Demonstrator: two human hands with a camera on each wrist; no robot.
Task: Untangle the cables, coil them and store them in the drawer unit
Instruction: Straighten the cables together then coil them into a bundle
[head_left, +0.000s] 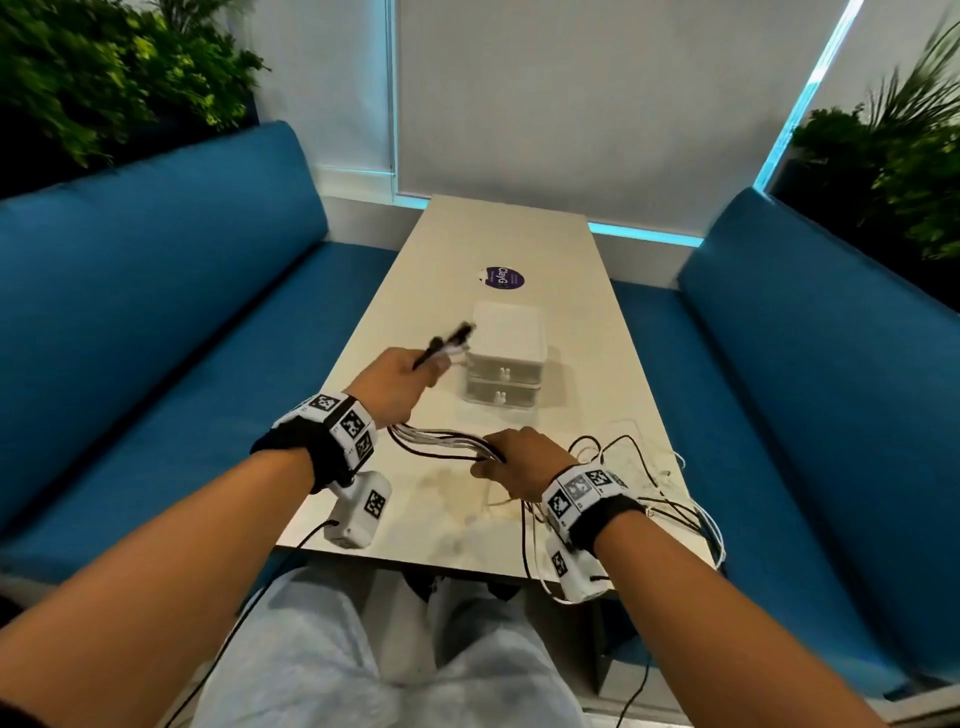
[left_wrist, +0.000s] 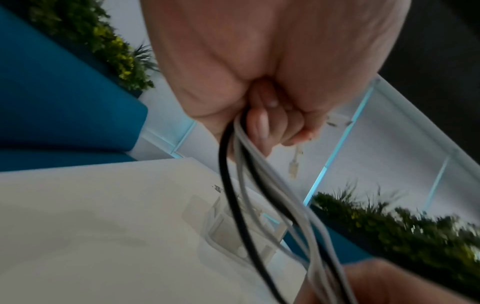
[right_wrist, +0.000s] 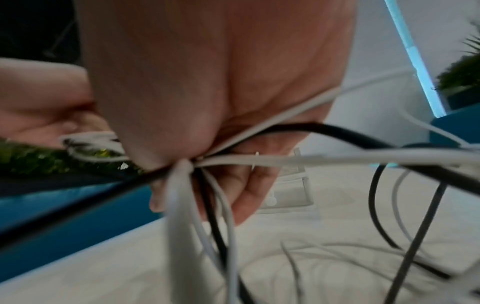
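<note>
A bundle of black and white cables (head_left: 447, 444) runs between both hands above the table (head_left: 519, 244). My left hand (head_left: 397, 382) grips one end of the bundle (left_wrist: 239, 164), and the plug ends (head_left: 449, 340) stick out past its fingers, blurred. My right hand (head_left: 522, 462) grips the same bundle (right_wrist: 207, 162) lower down, close to the table. Loose cable loops (head_left: 644, 478) trail from it over the table's right front corner. The small white drawer unit (head_left: 506, 361) stands just beyond the hands, both drawers closed.
A purple round sticker (head_left: 503, 277) lies on the table behind the drawer unit. Blue sofas (head_left: 156, 291) flank the table on both sides, with plants (head_left: 104, 67) behind them. Some cables hang over the table's front edge near my knees.
</note>
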